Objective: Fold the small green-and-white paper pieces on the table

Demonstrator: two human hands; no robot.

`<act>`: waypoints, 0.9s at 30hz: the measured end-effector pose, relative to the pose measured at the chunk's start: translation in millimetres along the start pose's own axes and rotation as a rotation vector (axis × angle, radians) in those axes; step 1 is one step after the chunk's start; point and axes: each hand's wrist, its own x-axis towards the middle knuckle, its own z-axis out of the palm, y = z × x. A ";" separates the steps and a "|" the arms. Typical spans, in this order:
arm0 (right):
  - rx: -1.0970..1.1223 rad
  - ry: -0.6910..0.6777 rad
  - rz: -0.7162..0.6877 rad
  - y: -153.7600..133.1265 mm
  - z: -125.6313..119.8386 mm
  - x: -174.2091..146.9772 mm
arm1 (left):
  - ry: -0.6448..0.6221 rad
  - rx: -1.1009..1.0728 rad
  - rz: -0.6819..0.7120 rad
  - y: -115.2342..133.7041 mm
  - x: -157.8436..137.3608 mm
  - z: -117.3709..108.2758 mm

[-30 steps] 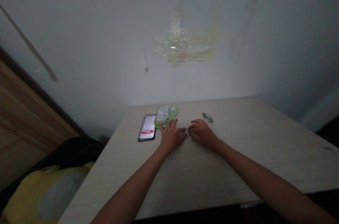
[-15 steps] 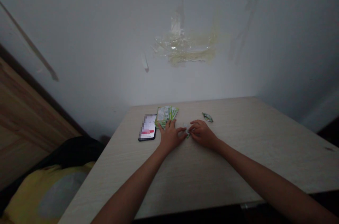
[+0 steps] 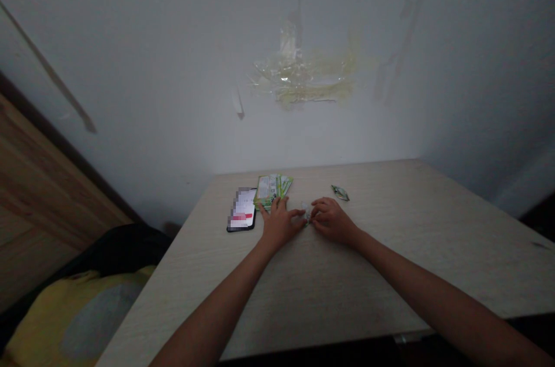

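On the table, a small green-and-white piece, seemingly a packet (image 3: 306,215), sits between my two hands, largely covered by fingers. My left hand (image 3: 278,222) pinches its left side with thumb and forefinger. The other left fingers spread over the near edge of a stack of flat green-and-white packets (image 3: 269,185). From the right, my right hand (image 3: 333,221) holds the small piece with bent fingers and thumb pressed together. A small folded green wrapper (image 3: 340,192) lies just beyond my right hand.
A phone (image 3: 243,211) with a lit screen lies left of the stack on the pale wooden table (image 3: 338,286). Behind stands a wall (image 3: 186,66) with old tape on it. A yellow-and-grey cushion-like thing (image 3: 82,315) is low at left.
My right hand has shifted very slightly, and a little more of the pale part of the small piece shows. My left hand, the stack and the phone stay in place.
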 end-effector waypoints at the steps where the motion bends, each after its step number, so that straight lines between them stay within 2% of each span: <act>1: -0.006 0.002 -0.003 0.0 0.1 0.1 | 0.002 0.002 -0.002 0.0 0.0 0.3; 8: -0.098 -0.056 -0.062 -2.4 -1.6 3.2 | 0.025 -0.001 0.006 -1.7 -1.0 3.0; 15: -0.063 -0.009 -0.027 -1.9 -1.3 -0.8 | 0.007 -0.001 0.002 -4.2 -0.7 1.7; 27: -0.038 -0.013 -0.026 -5.1 -1.0 1.1 | 0.015 0.005 -0.005 -0.2 -1.6 -0.8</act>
